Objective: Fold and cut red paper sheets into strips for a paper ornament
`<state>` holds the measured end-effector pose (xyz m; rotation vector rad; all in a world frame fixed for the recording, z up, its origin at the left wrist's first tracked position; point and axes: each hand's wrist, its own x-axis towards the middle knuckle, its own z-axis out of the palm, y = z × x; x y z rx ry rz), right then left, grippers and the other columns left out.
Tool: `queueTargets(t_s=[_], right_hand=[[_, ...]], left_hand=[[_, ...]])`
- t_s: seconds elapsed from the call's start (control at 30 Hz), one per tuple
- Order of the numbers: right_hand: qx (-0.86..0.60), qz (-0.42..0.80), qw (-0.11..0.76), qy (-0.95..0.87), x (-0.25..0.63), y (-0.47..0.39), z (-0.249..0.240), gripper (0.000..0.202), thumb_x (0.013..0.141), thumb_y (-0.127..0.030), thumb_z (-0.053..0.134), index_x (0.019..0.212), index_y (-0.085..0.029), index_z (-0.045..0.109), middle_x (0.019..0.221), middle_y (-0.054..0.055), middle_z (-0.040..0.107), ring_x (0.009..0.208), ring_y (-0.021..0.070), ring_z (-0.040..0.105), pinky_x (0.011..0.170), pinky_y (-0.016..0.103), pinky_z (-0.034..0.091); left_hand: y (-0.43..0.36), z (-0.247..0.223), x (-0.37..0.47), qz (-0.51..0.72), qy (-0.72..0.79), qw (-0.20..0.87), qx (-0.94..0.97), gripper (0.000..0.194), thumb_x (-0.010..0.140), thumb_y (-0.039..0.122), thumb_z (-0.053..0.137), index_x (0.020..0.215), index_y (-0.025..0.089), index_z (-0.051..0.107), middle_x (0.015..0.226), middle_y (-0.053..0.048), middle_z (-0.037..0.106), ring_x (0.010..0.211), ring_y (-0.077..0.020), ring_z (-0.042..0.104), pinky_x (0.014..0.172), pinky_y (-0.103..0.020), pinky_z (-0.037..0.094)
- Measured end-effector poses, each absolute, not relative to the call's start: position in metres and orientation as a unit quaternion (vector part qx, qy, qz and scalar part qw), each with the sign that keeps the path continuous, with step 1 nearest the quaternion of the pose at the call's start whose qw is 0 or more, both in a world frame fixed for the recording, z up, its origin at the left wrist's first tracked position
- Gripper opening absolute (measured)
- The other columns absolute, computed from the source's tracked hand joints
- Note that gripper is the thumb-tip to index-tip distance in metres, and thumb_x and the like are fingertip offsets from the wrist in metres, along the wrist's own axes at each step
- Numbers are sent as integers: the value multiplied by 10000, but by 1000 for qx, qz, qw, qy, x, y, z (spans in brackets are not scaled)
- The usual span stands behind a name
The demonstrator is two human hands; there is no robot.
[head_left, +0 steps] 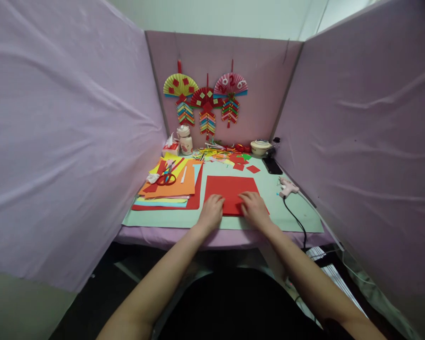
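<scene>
A sheet of red paper [230, 189] lies on the table in front of me, its near edge between my two hands. My left hand [212, 211] is at the left part of that edge, with its fingers curled down and closed on the paper. On the right part, my right hand [254, 208] has its fingers bent and closed on the same sheet. Both thumbs are mostly hidden. To the left, a stack of coloured paper [170, 189] carries red-handled scissors [166, 179] and a white pen-like stick [183, 174].
Paper strips and red squares [239, 163] are scattered at the back. A phone [272, 166] and a corded glue gun [288, 187] lie on the right. A tissue box [171, 147], a cup [185, 141] and a lidded bowl [260, 147] stand behind. Paper fan decorations [206, 98] hang on the back panel.
</scene>
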<state>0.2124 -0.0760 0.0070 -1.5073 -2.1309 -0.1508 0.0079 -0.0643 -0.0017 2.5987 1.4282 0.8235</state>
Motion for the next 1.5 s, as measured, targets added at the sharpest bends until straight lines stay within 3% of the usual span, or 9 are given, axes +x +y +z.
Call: queueTargets(t_s=[0.13, 0.4, 0.57, 0.7, 0.87, 1.1, 1.27, 1.5], right_hand=[[-551, -36, 184, -813, 178, -78, 0, 349, 937, -209, 397, 1200, -178, 626, 1172, 111, 622, 1048, 254, 512, 897, 364, 397], [-557, -42, 152, -815, 174, -77, -6, 326, 956, -233, 392, 1189, -194, 616, 1117, 102, 631, 1033, 244, 515, 852, 334, 396], [-577, -60, 156, -799, 177, -83, -4, 306, 956, -259, 403, 1162, -180, 615, 1114, 102, 631, 1034, 236, 536, 864, 328, 397], [-610, -71, 161, -772, 201, -91, -7, 322, 953, -295, 412, 1167, -145, 600, 1115, 136, 622, 1046, 259, 543, 885, 351, 387], [-645, -77, 172, -741, 241, -99, -16, 346, 947, -328, 407, 1163, -141, 602, 1114, 158, 624, 1027, 277, 557, 900, 379, 375], [-654, -100, 193, -724, 255, -100, -22, 378, 933, -354, 424, 1183, -137, 607, 1169, 163, 623, 1025, 288, 564, 977, 422, 327], [-647, -73, 188, -736, 259, -98, -21, 373, 936, -363, 424, 1179, -158, 619, 1172, 156, 625, 1055, 290, 558, 1035, 466, 281], [-569, 41, 209, -795, 296, -93, -29, 598, 871, -518, 537, 1347, -155, 520, 1343, 162, 520, 1224, 297, 487, 1029, 424, 375]], left_hand=[[-62, -8, 20, 217, 453, 47, 863, 358, 893, 93, 392, 1168, 152, 614, 1102, -134, 620, 1033, -258, 539, 915, -381, 444], [-69, -7, 26, 169, 487, 49, 855, 363, 880, 77, 379, 1174, 131, 584, 1149, -159, 564, 1065, -278, 488, 908, -402, 413], [-71, -6, 26, 167, 504, 22, 847, 358, 898, 94, 369, 1191, 98, 576, 1161, -177, 568, 1076, -281, 498, 906, -385, 413], [-72, -7, 18, 178, 529, 6, 830, 373, 931, 211, 387, 1216, 49, 564, 1158, -215, 572, 1109, -315, 496, 953, -420, 389], [-79, -9, 3, 194, 564, 13, 803, 476, 913, 369, 463, 1287, 82, 527, 1255, -214, 551, 1190, -342, 479, 1018, -440, 348], [-82, -8, 1, 238, 571, 44, 785, 472, 885, 376, 507, 1262, 97, 556, 1278, -212, 554, 1202, -360, 481, 1073, -469, 277], [-80, -7, -2, 227, 560, 29, 796, 464, 873, 395, 527, 1225, 98, 583, 1208, -202, 592, 1163, -348, 511, 1088, -472, 249], [-86, -15, -14, 248, 534, 42, 807, 603, 872, 461, 530, 1364, 117, 471, 1390, -201, 487, 1290, -351, 421, 1113, -450, 231]])
